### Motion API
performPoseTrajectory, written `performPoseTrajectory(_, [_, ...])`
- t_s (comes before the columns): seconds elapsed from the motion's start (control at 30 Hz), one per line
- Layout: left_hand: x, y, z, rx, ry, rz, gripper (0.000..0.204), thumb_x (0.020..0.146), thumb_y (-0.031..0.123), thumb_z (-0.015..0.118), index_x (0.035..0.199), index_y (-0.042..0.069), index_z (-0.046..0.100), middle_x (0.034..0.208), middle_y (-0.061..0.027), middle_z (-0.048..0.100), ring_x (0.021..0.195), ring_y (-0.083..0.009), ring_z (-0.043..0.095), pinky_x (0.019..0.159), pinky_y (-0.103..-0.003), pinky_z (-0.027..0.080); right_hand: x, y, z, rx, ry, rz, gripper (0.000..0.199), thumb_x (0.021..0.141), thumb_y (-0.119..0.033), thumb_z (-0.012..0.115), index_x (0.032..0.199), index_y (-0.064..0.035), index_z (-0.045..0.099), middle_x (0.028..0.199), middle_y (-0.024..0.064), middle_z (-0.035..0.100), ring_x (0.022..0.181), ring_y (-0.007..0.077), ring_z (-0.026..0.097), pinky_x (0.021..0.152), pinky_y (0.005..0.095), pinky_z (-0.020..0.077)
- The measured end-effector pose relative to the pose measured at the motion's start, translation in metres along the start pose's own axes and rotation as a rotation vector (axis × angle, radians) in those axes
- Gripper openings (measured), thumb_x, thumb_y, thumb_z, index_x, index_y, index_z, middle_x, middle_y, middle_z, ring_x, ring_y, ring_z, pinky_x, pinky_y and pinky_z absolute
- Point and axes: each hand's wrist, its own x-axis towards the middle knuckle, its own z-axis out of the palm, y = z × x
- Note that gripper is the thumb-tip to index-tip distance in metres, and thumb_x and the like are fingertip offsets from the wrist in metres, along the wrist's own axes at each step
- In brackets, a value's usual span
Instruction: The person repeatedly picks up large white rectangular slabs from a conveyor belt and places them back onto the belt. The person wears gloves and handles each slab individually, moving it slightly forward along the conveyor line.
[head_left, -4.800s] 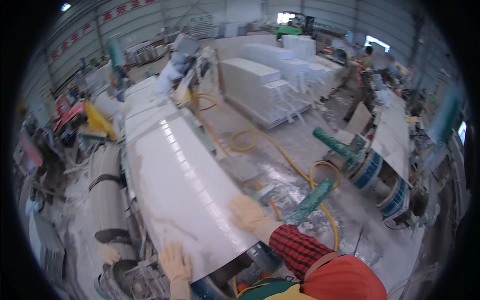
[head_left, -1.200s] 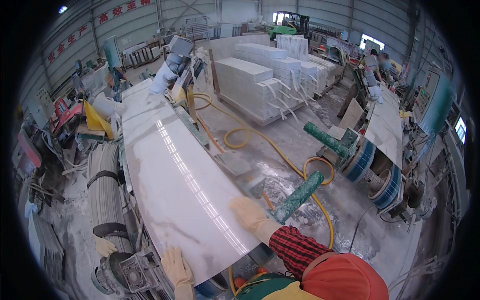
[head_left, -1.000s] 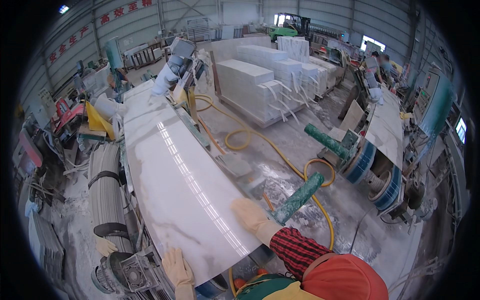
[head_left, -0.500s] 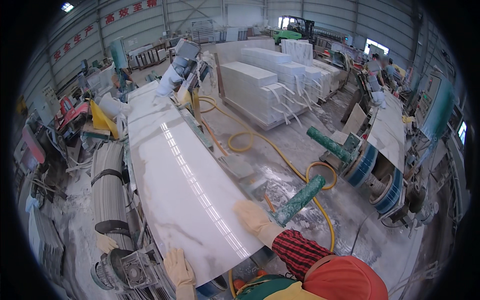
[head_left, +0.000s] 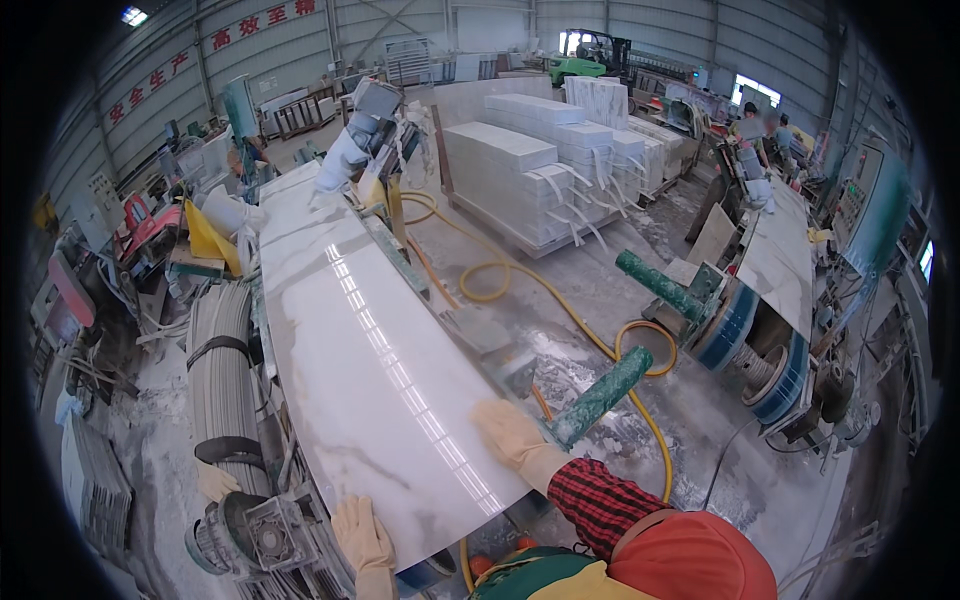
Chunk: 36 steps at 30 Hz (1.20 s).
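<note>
A long, polished white stone slab point(head_left: 400, 400) with faint grey veins stretches away in front of me, its top reflecting a row of lights. My left hand point(head_left: 362, 537), in a cream glove, rests at the slab's near left edge with its fingers stretched out. Against the right edge lies my right hand point(head_left: 510, 436), gloved too, its fingers flat on the stone, close to a green roller point(head_left: 603, 396). Neither hand has a loose object in it. Part of the slab's near end hangs over a blue drum point(head_left: 428, 572), mostly hidden.
Left of the slab are a motor point(head_left: 270, 540), a loose glove point(head_left: 216, 482) and a strapped bundle of grey strips point(head_left: 218, 370). A yellow hose point(head_left: 575, 318) loops over the wet floor. Stone blocks point(head_left: 500, 150) stand ahead; another machine point(head_left: 755, 345) stands right. People work farther off.
The whole view has shifted very slightly. Both hands keep their places on the slab.
</note>
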Motion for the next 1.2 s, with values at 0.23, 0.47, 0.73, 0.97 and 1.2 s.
performPoseTrajectory(0.23, [-0.002, 0.002, -0.003, 0.000, -0.072, -0.035, 0.044, 0.101, 0.018, 0.060, 0.144, 0.008, 0.064, 0.157, -0.0241, 0.059, 0.147, -0.0480, 0.049, 0.125, -0.060, 0.033, -0.005, 0.001, 0.002, -0.027, 0.059, -0.055, 0.030, 0.095, -0.014, 0.062, 0.123, -0.0058, 0.068, 0.135, 0.0166, 0.068, 0.121, 0.0396, 0.063, 0.107, 0.0490, 0.0498])
performPoseTrajectory(0.47, [-0.007, 0.008, -0.011, 0.075, -0.184, -0.130, 0.048, 0.105, 0.026, 0.056, 0.151, 0.012, 0.061, 0.164, -0.0190, 0.056, 0.153, -0.0462, 0.045, 0.128, -0.064, 0.027, -0.010, -0.002, -0.001, -0.026, 0.076, -0.061, 0.030, 0.095, -0.014, 0.061, 0.123, -0.0063, 0.068, 0.135, 0.0161, 0.068, 0.121, 0.0399, 0.063, 0.107, 0.0489, 0.0499])
performPoseTrajectory(0.73, [-0.012, 0.006, -0.006, 0.018, -0.200, -0.140, 0.050, 0.107, 0.026, 0.055, 0.155, 0.014, 0.058, 0.167, -0.0178, 0.053, 0.155, -0.0468, 0.043, 0.129, -0.064, 0.026, -0.018, 0.004, 0.001, -0.034, 0.051, -0.046, 0.033, 0.094, -0.014, 0.063, 0.124, -0.0055, 0.069, 0.134, 0.0173, 0.069, 0.122, 0.0400, 0.063, 0.109, 0.0502, 0.0490])
performPoseTrajectory(0.97, [-0.021, 0.007, -0.010, 0.104, -0.108, -0.106, 0.048, 0.104, 0.022, 0.059, 0.150, 0.012, 0.061, 0.156, -0.0179, 0.060, 0.148, -0.0433, 0.049, 0.125, -0.061, 0.031, -0.020, -0.006, -0.001, -0.087, -0.204, 0.023, 0.041, 0.093, -0.015, 0.066, 0.131, -0.0001, 0.067, 0.132, 0.0231, 0.069, 0.124, 0.0444, 0.064, 0.111, 0.0541, 0.0490])
performPoseTrajectory(1.2, [-0.008, 0.023, -0.026, -0.013, -0.043, -0.045, 0.046, 0.098, 0.022, 0.064, 0.142, 0.008, 0.064, 0.148, -0.0205, 0.061, 0.140, -0.0446, 0.051, 0.121, -0.059, 0.035, -0.047, -0.013, -0.049, 0.012, -0.195, -0.149, 0.048, 0.095, -0.024, 0.066, 0.137, -0.0007, 0.063, 0.138, 0.0246, 0.062, 0.128, 0.0450, 0.058, 0.113, 0.0560, 0.0446])
